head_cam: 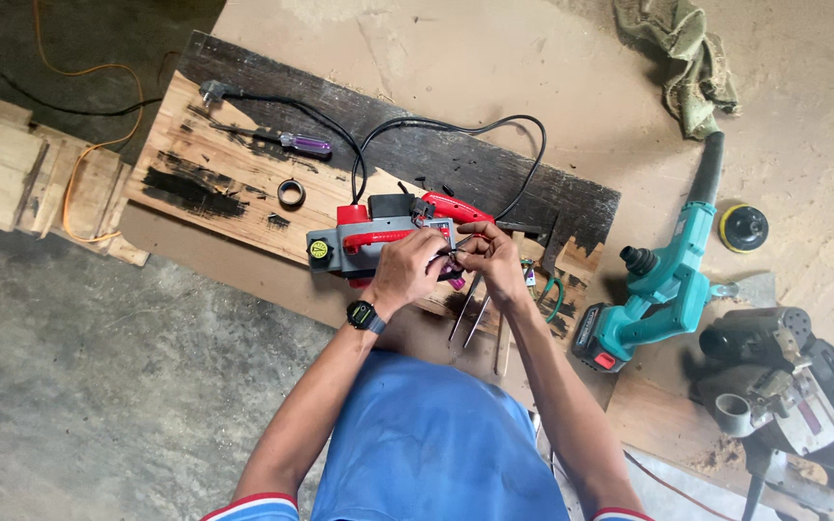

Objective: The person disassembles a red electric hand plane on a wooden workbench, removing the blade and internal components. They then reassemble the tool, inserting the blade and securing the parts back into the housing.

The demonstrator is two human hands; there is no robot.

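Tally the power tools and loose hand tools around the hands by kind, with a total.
Red and grey power tool under the left hand and right hand: 1
Teal cordless blower: 1
Grey power tool at the right edge: 1
Purple-handled screwdriver: 1
Green-handled pliers: 1
Total: 5

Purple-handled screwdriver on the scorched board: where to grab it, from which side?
Probably by the purple handle of the screwdriver, coming straight down from above. It lies flat on the board, handle end toward the black cord, thin dark shaft pointing away to the left. The handle is the thickest part, and it lies free. Both hands are busy at the red planer.
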